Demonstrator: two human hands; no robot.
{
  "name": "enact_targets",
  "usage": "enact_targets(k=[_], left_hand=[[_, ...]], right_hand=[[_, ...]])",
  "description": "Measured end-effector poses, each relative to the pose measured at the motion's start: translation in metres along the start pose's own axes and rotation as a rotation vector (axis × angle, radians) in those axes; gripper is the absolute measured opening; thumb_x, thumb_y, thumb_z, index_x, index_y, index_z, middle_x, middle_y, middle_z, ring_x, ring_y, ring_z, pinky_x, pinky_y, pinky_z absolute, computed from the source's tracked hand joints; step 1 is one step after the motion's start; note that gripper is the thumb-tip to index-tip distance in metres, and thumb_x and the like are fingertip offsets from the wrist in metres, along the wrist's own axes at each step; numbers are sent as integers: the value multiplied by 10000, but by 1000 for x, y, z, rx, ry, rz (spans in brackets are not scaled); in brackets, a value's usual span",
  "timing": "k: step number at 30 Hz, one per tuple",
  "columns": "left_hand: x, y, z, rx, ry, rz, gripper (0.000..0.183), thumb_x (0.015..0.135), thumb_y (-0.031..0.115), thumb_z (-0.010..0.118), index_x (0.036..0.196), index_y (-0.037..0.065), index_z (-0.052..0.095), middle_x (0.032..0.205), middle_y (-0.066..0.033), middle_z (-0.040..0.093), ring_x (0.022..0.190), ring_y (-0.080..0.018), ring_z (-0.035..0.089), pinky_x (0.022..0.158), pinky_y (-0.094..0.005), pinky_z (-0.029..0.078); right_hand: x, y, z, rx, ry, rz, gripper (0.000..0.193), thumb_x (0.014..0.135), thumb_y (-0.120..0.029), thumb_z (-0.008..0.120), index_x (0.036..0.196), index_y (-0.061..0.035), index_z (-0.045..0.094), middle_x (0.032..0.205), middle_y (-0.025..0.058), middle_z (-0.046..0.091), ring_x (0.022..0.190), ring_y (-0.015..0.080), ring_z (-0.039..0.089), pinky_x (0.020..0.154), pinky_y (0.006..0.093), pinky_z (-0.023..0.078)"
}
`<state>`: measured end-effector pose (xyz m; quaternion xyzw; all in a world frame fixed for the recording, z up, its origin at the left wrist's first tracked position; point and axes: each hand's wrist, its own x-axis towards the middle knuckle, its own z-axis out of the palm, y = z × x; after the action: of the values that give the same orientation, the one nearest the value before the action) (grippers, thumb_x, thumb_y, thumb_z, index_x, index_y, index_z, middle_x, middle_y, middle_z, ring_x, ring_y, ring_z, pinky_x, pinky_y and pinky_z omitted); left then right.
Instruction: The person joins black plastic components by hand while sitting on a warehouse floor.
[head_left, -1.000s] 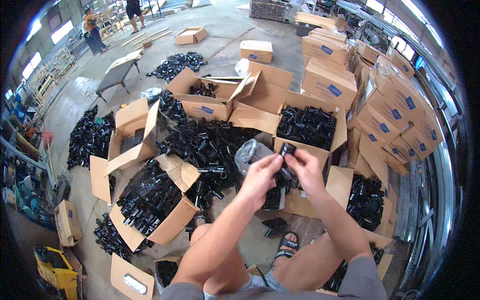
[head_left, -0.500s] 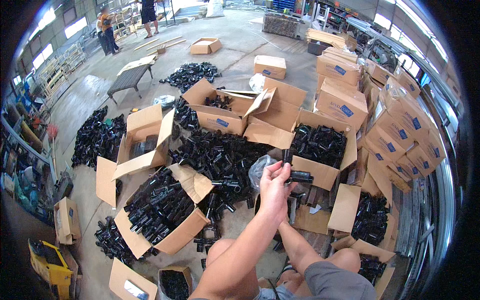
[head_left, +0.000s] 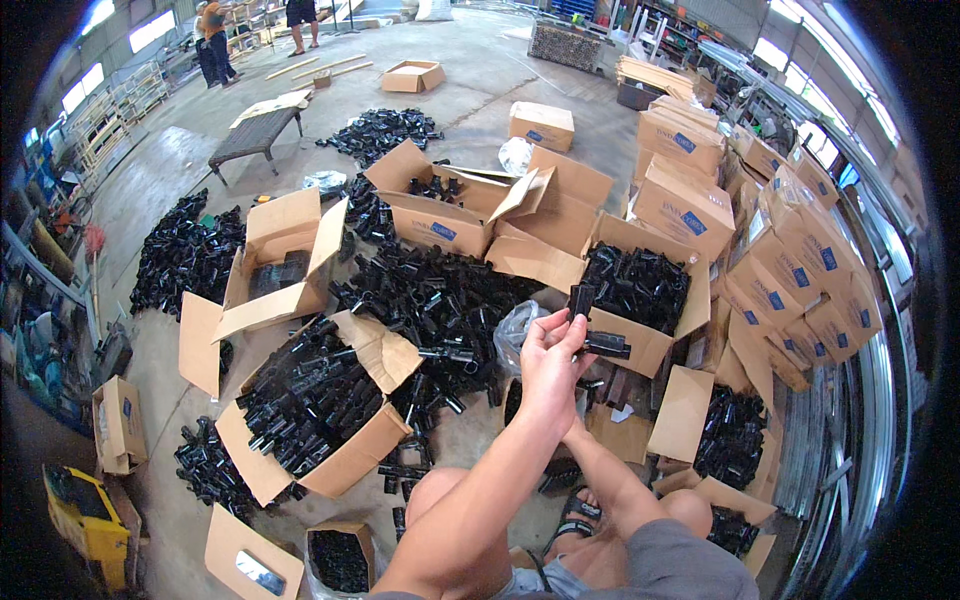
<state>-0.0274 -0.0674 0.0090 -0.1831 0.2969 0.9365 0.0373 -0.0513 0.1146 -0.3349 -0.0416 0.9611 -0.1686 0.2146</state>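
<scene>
My left hand (head_left: 548, 362) is closed, thumb and fingers pinching a black tubular fitting (head_left: 580, 300) that stands upright. A second glossy black tubular part (head_left: 606, 345) sticks out to the right at its base; whether both are one piece I cannot tell. My right hand (head_left: 582, 376) is mostly hidden behind the left, its fingers covered, close under that sideways part. Just beyond the hands stands an open carton (head_left: 640, 345) full of similar black fittings (head_left: 640, 285). A clear plastic bag (head_left: 516, 332) lies to the left of my left hand.
Loose black fittings (head_left: 430, 300) are heaped on the floor ahead. An open carton (head_left: 345, 475) of fittings stands at left, another (head_left: 665, 420) at right. Closed cartons (head_left: 685, 200) are stacked at far right beside long metal profiles (head_left: 850, 450). A low bench (head_left: 250, 142) and people (head_left: 215, 45) are farther off.
The view has shifted slightly, so the surroundings sit a little farther left. My hands keep nearly the same pose, and the upright fitting shows a little lower and more to the right.
</scene>
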Motion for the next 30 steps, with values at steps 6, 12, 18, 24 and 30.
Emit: enact_targets(k=[6, 12, 18, 24, 30], left_hand=[[-2, 1, -4, 16, 19, 18, 291, 964, 173, 685, 1214, 122, 546, 1094, -4, 627, 979, -120, 611, 805, -327, 528], [-6, -3, -2, -23, -47, 83, 317, 951, 147, 694, 1225, 88, 548, 1063, -33, 610, 932, -143, 614, 754, -328, 546], [-8, -6, 1, 108, -107, 62, 251, 980, 148, 654, 1211, 117, 560, 1066, 4, 619, 981, -113, 610, 832, -340, 522], [-24, -22, 17, 287, -185, 149, 276, 975, 124, 658, 1230, 112, 554, 1080, 0, 641, 984, -107, 612, 846, -329, 519], [-30, -39, 22, 290, -251, 233, 263, 947, 23, 670, 1183, 24, 555, 1162, -84, 666, 1050, -117, 617, 917, -273, 498]], right_hand=[[-23, -36, -60, -74, -132, -169, 227, 843, -184, 735, 1063, -146, 771, 1029, 195, 724, 981, 376, 697, 888, 483, 544], [-17, -51, -124, 172, 256, -411, 226, 838, -203, 760, 1043, -108, 756, 975, 148, 750, 892, 319, 722, 795, 430, 557], [-111, -107, -278, 883, 450, -426, 182, 877, 6, 718, 1059, -1, 718, 977, 54, 742, 888, 102, 664, 788, 268, 539], [-183, -124, -304, 1106, 549, -404, 144, 902, -8, 705, 1042, 16, 725, 980, 76, 740, 899, 99, 669, 815, 246, 536], [-184, -125, -283, 1220, 599, -429, 147, 871, -5, 744, 1016, 20, 738, 971, 69, 746, 884, 97, 672, 815, 242, 536]])
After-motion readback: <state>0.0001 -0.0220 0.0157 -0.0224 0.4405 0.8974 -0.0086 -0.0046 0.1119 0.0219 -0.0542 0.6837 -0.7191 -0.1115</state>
